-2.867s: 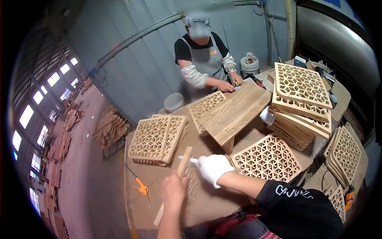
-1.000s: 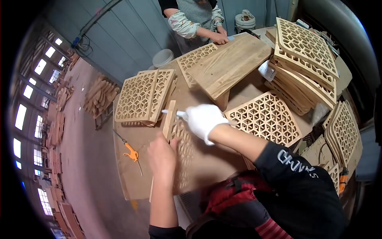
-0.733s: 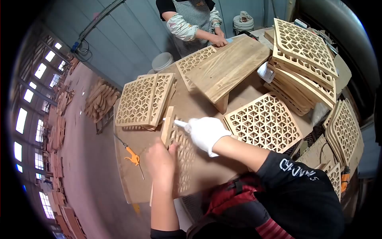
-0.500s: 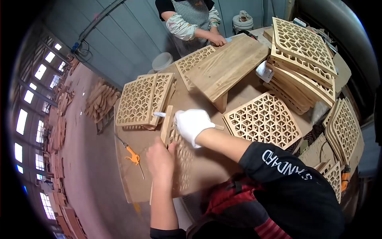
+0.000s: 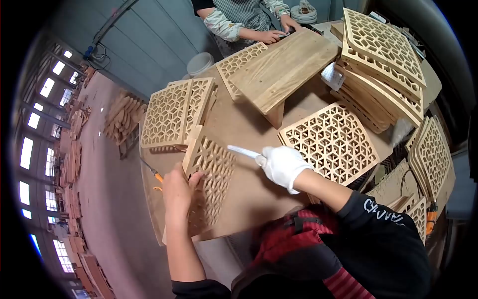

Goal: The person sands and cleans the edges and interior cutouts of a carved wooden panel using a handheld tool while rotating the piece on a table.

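My bare left hand is closed around the edge of a wooden lattice panel, which is held tilted on its side above the table. In its white glove, my right hand grips a narrow, flat, pale blade-like tool; whether it is a knife or a file I cannot tell. The tool's tip points left, close to the panel's upper right edge. Behind the panel lies an orange air blow gun, partly hidden by my left hand and the panel.
Lattice panels lie at the table's left, with another panel on the right. A wooden bench stands behind. A tall panel stack rises at the far right. Across the table, a person's hands work near the bench.
My right hand has moved right and down, drawing the tool away from beyond the panel's edge. The panel has turned to show more of its lattice face. The other person's hands have moved apart.
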The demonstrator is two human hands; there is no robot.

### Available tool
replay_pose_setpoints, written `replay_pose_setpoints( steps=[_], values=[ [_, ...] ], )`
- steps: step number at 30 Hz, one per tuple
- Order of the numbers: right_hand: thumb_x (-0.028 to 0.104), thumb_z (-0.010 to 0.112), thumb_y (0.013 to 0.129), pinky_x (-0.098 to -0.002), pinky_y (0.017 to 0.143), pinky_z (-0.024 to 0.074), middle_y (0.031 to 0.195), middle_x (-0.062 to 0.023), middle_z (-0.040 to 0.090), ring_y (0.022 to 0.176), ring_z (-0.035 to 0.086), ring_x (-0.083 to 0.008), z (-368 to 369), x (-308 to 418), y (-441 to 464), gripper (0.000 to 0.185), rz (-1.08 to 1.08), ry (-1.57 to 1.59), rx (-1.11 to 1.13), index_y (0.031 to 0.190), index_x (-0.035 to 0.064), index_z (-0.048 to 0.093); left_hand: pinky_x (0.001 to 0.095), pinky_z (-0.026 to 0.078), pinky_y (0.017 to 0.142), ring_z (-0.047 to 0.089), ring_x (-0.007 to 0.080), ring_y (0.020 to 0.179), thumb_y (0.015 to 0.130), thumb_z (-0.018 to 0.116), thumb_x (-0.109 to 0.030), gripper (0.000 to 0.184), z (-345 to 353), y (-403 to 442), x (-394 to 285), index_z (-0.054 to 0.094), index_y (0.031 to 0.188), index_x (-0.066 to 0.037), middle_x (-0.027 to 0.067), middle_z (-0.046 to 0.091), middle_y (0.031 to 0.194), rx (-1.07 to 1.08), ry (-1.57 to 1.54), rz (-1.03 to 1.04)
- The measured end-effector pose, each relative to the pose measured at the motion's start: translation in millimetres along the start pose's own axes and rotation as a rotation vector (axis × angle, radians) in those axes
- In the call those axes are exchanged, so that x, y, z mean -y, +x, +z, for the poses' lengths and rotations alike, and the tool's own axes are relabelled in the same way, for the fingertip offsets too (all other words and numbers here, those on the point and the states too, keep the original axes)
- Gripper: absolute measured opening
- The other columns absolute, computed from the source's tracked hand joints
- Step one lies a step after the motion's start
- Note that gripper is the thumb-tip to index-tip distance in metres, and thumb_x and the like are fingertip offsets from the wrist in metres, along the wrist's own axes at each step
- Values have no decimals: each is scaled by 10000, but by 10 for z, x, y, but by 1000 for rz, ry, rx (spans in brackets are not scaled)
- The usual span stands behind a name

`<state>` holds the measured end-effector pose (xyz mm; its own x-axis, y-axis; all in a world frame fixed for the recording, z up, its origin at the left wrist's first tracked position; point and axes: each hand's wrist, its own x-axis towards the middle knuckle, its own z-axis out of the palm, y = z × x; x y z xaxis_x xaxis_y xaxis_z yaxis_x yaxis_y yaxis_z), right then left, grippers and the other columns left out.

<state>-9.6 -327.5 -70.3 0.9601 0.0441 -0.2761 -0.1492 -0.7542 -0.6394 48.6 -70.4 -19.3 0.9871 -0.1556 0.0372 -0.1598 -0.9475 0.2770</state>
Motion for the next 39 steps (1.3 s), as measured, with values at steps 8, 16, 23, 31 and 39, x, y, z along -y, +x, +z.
replay_pose_setpoints(
  steps=[8, 16, 23, 31, 39],
  values=[
    [296, 489, 988, -477, 767, 533, 873, -216, 706, 832, 684, -396, 108, 341, 319, 334, -166, -10, -105, 956, 32, 691, 505, 505, 734, 657, 443, 808, 756, 848, -294, 508, -109, 221, -154, 594, 1050, 33, 229, 685, 804, 53, -78, 136],
    [207, 525, 942, -451, 718, 558, 828, -201, 715, 793, 708, -367, 339, 658, 857, 251, -324, -187, -236, 919, 21, 692, 517, 514, 776, 650, 469, 844, 786, 796, -131, 419, 113, 345, -28, 556, 1085, 38, 259, 679, 850, 81, -169, 49],
    [191, 556, 905, -442, 766, 574, 910, -207, 729, 871, 720, -354, 200, 542, 665, 262, -199, -123, -143, 974, 24, 746, 525, 511, 810, 640, 474, 901, 804, 767, -113, 413, 102, 314, -64, 571, 1134, 40, 284, 678, 920, 32, -76, 68],
    [200, 523, 932, -446, 793, 566, 940, -195, 733, 889, 716, -352, 183, 689, 815, 282, -259, -222, -60, 983, 41, 751, 542, 490, 825, 634, 480, 935, 822, 754, -111, 403, 54, 229, -218, 574, 1164, 4, 280, 676, 950, 52, -52, 8],
    [216, 571, 868, -450, 776, 573, 929, -208, 730, 867, 716, -374, 169, 712, 817, 258, -251, -183, -73, 919, 51, 764, 554, 492, 835, 627, 488, 937, 836, 734, -115, 373, 56, 124, -436, 557, 1135, 22, 289, 665, 935, 95, 9, -10]
  ],
)
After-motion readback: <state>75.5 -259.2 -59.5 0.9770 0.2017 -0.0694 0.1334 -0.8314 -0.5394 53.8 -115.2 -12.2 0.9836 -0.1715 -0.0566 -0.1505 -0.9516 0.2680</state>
